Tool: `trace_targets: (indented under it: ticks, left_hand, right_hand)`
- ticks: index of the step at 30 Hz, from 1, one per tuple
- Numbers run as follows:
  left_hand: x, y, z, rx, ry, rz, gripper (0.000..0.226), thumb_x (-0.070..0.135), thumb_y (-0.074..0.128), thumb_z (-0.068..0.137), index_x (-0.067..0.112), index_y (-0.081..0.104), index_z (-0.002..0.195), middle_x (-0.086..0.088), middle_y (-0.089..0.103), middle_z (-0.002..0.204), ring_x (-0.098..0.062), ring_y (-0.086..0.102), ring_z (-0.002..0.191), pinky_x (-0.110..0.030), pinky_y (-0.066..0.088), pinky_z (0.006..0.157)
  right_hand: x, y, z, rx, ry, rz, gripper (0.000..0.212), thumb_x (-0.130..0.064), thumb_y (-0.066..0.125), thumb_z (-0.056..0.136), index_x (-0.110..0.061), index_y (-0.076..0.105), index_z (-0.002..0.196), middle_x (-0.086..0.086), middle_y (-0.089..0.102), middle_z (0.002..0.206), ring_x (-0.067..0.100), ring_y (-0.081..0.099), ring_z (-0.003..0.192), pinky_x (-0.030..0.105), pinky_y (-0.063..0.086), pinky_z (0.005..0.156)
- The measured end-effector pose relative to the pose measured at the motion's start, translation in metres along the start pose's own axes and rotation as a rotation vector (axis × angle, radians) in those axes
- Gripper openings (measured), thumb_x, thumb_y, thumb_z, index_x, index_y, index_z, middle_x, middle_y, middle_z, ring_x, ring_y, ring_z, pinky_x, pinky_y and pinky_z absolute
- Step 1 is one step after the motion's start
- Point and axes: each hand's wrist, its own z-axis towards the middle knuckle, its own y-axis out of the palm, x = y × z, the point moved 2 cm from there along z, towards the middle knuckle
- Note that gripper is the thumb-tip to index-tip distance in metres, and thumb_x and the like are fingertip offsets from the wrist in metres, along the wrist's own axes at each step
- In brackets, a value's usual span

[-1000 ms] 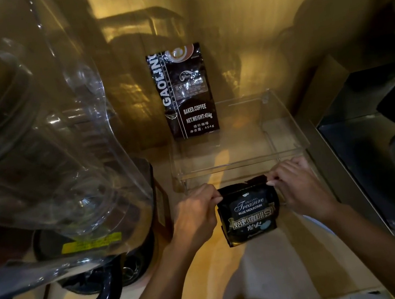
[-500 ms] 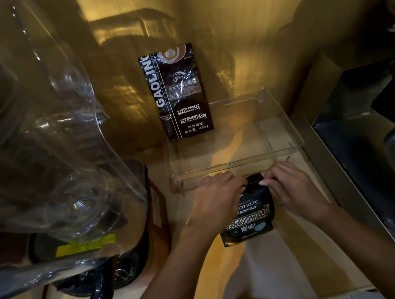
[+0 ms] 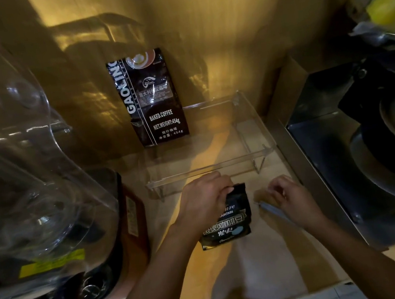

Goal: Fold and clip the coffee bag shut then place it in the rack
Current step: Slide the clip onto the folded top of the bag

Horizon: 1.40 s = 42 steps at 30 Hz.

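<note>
A small black coffee bag [image 3: 228, 218] with white lettering stands on the wooden counter just in front of the clear acrylic rack [image 3: 218, 165]. My left hand [image 3: 203, 201] pinches the bag's folded top edge. My right hand [image 3: 288, 195] is off the bag, a short way to its right, fingers curled over a thin pale clip bar [image 3: 267, 208] that lies on the counter. The blur hides whether the fingers grip the bar.
A tall black Gaoling coffee bag [image 3: 152, 97] stands at the rack's back left against the wall. A big clear blender jar [image 3: 17, 160] on a dark base fills the left side. A metal machine [image 3: 367, 147] borders the counter on the right.
My right hand let go of the bag's top and moved right to the pale clip bar. My left hand slid to the middle of the bag's top and keeps holding it.
</note>
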Motion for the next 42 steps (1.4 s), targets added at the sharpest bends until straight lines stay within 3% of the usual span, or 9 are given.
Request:
trace_targets:
  ticks: [4, 8, 12, 16, 23, 26, 30, 36, 42]
  left_hand:
    - [-0.001, 0.000, 0.000, -0.001, -0.051, -0.014, 0.006, 0.020, 0.056, 0.085, 0.020, 0.062, 0.085, -0.001, 0.065, 0.082, -0.023, 0.059, 0.081, -0.033, 0.044, 0.064]
    - [-0.001, -0.001, 0.002, 0.017, -0.117, -0.034, 0.005, 0.020, 0.057, 0.085, 0.021, 0.061, 0.089, 0.000, 0.068, 0.089, -0.019, 0.059, 0.085, -0.028, 0.039, 0.065]
    - [-0.002, -0.004, 0.003, -0.008, -0.144, -0.078, 0.014, 0.011, 0.056, 0.085, 0.022, 0.063, 0.088, -0.002, 0.065, 0.088, -0.019, 0.057, 0.084, -0.027, 0.037, 0.064]
    - [-0.004, -0.007, 0.007, -0.101, -0.180, -0.068, 0.027, 0.000, 0.051, 0.084, 0.021, 0.068, 0.087, -0.004, 0.055, 0.083, -0.022, 0.054, 0.081, -0.036, 0.046, 0.064]
    - [0.001, -0.006, 0.012, -0.171, -0.177, -0.010, 0.030, 0.002, 0.050, 0.082, 0.023, 0.066, 0.097, 0.001, 0.052, 0.084, -0.020, 0.052, 0.083, -0.037, 0.046, 0.066]
    - [0.004, -0.007, 0.009, -0.158, -0.177, 0.010, 0.016, 0.026, 0.059, 0.084, 0.029, 0.067, 0.097, 0.010, 0.049, 0.078, -0.013, 0.050, 0.079, -0.030, 0.037, 0.064]
    - [0.010, -0.008, 0.009, -0.202, -0.167, 0.038, 0.028, 0.051, 0.061, 0.077, 0.033, 0.067, 0.097, 0.015, 0.044, 0.070, -0.010, 0.047, 0.074, -0.029, 0.031, 0.060]
    - [0.015, -0.005, 0.004, -0.185, -0.146, 0.049, 0.019, 0.031, 0.055, 0.088, 0.025, 0.067, 0.101, 0.000, 0.057, 0.086, -0.018, 0.052, 0.084, -0.037, 0.043, 0.069]
    - [0.020, -0.002, 0.000, -0.205, -0.122, 0.136, 0.021, 0.026, 0.049, 0.091, 0.022, 0.063, 0.106, -0.002, 0.056, 0.093, -0.018, 0.051, 0.087, -0.036, 0.043, 0.066]
  right_hand:
    - [0.035, 0.009, -0.012, -0.106, 0.046, -0.147, 0.012, -0.002, 0.064, 0.077, -0.011, 0.057, 0.073, 0.003, 0.053, 0.075, 0.025, 0.053, 0.072, 0.026, 0.032, 0.055]
    - [0.054, 0.019, -0.020, -0.175, 0.160, -0.220, 0.023, -0.020, 0.075, 0.070, -0.012, 0.057, 0.082, -0.001, 0.050, 0.079, 0.020, 0.049, 0.075, 0.028, 0.031, 0.063]
    - [0.058, 0.024, -0.022, -0.175, 0.174, -0.282, 0.012, -0.018, 0.068, 0.076, -0.014, 0.058, 0.082, 0.002, 0.053, 0.081, 0.027, 0.054, 0.084, 0.029, 0.034, 0.065]
    - [0.049, 0.013, -0.024, -0.138, 0.254, 0.056, 0.005, -0.010, 0.060, 0.082, -0.014, 0.057, 0.084, 0.010, 0.060, 0.081, 0.025, 0.058, 0.074, 0.040, 0.049, 0.063]
    - [0.020, -0.012, -0.019, -0.149, 0.012, 0.204, 0.009, -0.022, 0.056, 0.088, -0.028, 0.051, 0.085, -0.009, 0.057, 0.078, 0.006, 0.054, 0.069, 0.024, 0.043, 0.061]
    - [0.003, -0.015, -0.013, -0.159, -0.089, 0.138, 0.009, -0.023, 0.055, 0.088, -0.030, 0.049, 0.089, -0.015, 0.054, 0.082, 0.006, 0.055, 0.076, 0.027, 0.045, 0.066]
    - [-0.013, -0.016, -0.006, -0.184, -0.229, 0.041, 0.005, -0.024, 0.054, 0.088, -0.022, 0.052, 0.092, -0.014, 0.050, 0.081, 0.011, 0.053, 0.071, 0.021, 0.041, 0.061]
    - [-0.026, -0.019, -0.010, -0.071, -0.411, -0.083, 0.015, -0.015, 0.065, 0.082, -0.011, 0.061, 0.095, 0.006, 0.064, 0.085, 0.023, 0.060, 0.067, 0.033, 0.049, 0.056]
    - [-0.034, -0.021, -0.017, -0.066, -0.470, -0.179, 0.030, 0.004, 0.070, 0.069, -0.008, 0.061, 0.096, 0.008, 0.067, 0.084, 0.022, 0.063, 0.066, 0.022, 0.044, 0.056]
